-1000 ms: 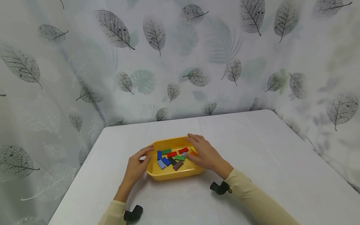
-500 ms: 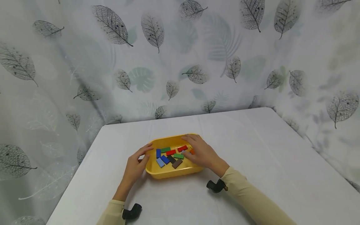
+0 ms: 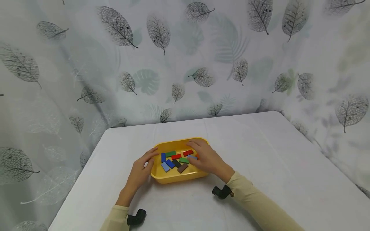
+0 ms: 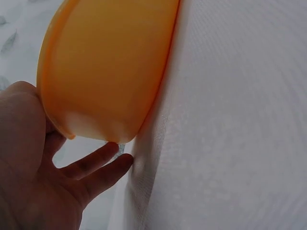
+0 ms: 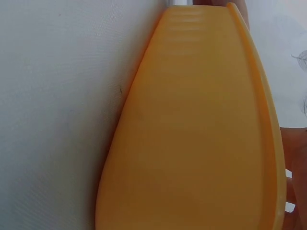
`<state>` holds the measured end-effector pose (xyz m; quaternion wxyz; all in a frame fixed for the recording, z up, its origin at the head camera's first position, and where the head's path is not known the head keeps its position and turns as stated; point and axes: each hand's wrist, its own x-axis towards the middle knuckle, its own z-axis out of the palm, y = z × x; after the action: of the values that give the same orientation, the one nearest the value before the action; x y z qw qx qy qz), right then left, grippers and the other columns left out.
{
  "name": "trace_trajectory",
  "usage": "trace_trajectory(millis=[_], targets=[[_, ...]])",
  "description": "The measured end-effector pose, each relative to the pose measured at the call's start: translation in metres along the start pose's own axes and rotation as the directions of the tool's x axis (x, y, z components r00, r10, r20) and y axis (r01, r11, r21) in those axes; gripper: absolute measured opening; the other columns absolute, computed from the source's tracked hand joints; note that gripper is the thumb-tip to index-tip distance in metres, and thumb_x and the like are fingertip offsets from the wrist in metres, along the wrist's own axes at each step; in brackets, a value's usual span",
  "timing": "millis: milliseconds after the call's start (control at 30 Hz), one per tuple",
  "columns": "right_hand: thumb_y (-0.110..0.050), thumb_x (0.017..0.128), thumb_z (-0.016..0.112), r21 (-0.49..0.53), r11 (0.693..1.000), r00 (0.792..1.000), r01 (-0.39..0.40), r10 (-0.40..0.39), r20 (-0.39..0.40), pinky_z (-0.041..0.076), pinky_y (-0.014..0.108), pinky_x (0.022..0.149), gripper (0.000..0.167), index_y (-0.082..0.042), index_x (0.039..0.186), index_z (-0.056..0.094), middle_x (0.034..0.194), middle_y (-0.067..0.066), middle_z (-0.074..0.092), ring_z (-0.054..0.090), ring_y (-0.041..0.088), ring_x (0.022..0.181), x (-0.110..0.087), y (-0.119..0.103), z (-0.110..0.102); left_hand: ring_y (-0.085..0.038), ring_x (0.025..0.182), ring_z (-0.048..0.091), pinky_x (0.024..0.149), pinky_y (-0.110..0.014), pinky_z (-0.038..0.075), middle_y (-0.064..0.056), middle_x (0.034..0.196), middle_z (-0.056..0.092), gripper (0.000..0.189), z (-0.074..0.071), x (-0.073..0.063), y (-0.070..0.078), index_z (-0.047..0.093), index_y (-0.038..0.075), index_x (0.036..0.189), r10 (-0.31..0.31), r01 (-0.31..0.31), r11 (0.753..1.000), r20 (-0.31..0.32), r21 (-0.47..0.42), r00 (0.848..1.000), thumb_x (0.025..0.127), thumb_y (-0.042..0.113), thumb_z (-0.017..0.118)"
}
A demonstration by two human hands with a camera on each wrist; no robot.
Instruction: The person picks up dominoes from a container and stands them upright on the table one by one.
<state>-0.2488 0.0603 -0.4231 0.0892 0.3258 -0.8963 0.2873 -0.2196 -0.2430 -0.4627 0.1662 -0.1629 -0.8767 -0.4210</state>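
A yellow plastic tray (image 3: 185,176) stands on the white table with several small domino-like tiles inside. They are blue, green, red, black, brown, light blue and orange. My left hand (image 3: 140,168) holds the tray's left end, thumb and some fingers over the rim, while two fingers touch the outer wall in the left wrist view. Above the right part of the tray is my right hand (image 3: 205,157), fingers spread from thumb; its thumb is beside a light blue tile (image 3: 192,157). A red tile (image 3: 188,153) lies between them. The right wrist view mostly shows the tray's wall (image 5: 192,120).
White cloth covers the table (image 3: 260,154). A leaf-patterned curtain (image 3: 185,57) hangs behind it and along both sides. Black angled devices, such as the left one (image 3: 136,217), are worn at both wrists.
The right hand has shifted slightly left over the tray, and more of the light blue tile by its thumb shows. The left hand stays at the tray's left end.
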Motion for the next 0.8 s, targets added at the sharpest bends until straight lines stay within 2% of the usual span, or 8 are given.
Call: trace_trajectory(millis=[133,433,633,800], targets=[[-0.023,0.096,0.077,-0.004,1.0,1.0,-0.007,0.007,0.03,0.047,0.049,0.11,0.054,-0.004,0.143,0.059,0.147,0.015,0.055,0.051,0.033,0.134,0.003,-0.002,0.002,-0.022,0.141,0.049,0.108,-0.046,0.048,0.001,0.15,0.057,0.031,0.0,0.0,-0.001,0.071,0.005,0.131,-0.01,0.01,1.0,0.0,-0.004,1.0,0.105,0.0,0.055],[-0.015,0.094,0.078,-0.006,1.0,0.991,-0.012,0.012,0.136,0.049,0.046,0.108,0.036,-0.004,0.127,0.069,0.128,0.009,0.067,0.059,0.03,0.124,0.019,-0.007,0.007,-0.024,0.142,0.048,0.107,-0.048,0.049,-0.001,0.149,0.058,0.032,-0.001,0.0,0.0,0.071,0.005,0.131,-0.001,0.001,1.0,-0.012,-0.027,1.0,0.105,0.0,0.055],[-0.013,0.095,0.076,-0.001,0.999,0.977,-0.042,0.042,0.21,0.054,0.046,0.099,0.031,-0.003,0.125,0.071,0.122,0.011,0.069,0.061,0.028,0.112,0.028,-0.012,0.012,-0.024,0.142,0.048,0.107,-0.047,0.049,0.0,0.149,0.058,0.032,0.0,0.0,0.0,0.071,0.005,0.131,-0.001,0.0,1.0,-0.015,-0.016,1.0,0.105,0.0,0.055],[-0.013,0.095,0.077,-0.027,0.998,0.967,-0.048,0.053,0.25,0.057,0.039,0.089,0.027,-0.004,0.121,0.073,0.111,0.008,0.071,0.062,0.021,0.096,0.034,-0.014,0.019,-0.025,0.142,0.048,0.107,-0.046,0.049,-0.001,0.149,0.058,0.031,0.0,-0.002,0.001,0.071,0.005,0.131,0.001,-0.001,1.0,-0.013,-0.004,1.0,0.105,0.0,0.055]])
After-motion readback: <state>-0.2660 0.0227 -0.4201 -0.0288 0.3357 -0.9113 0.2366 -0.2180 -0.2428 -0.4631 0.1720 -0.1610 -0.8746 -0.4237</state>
